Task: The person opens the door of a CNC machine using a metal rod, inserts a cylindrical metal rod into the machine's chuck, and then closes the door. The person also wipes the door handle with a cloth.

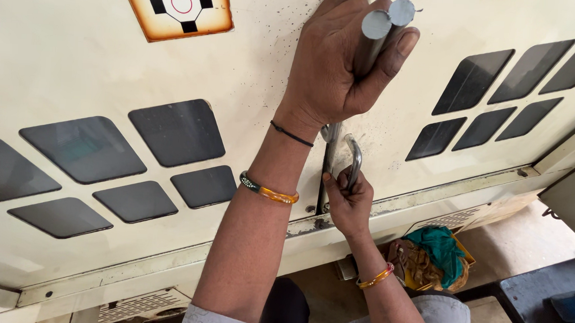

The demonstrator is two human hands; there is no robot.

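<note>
My left hand (335,66) reaches up and is closed around two round grey metal rods (387,19), whose cut ends point toward me. The rods run up along the seam of a cream panel (260,62). Lower down, my right hand (349,204) grips a curved metal bar (355,160) that bends like a hook beside the same seam. Both wrists wear orange bangles, and the left also has a thin black thread. The far parts of the rods are hidden behind my left hand.
The cream panel carries groups of dark diamond-shaped tiles (177,131) on both sides and an orange-bordered square motif (178,4) at the top. A metal strip (430,192) edges it below. A teal and brown cloth bundle (435,254) lies at lower right.
</note>
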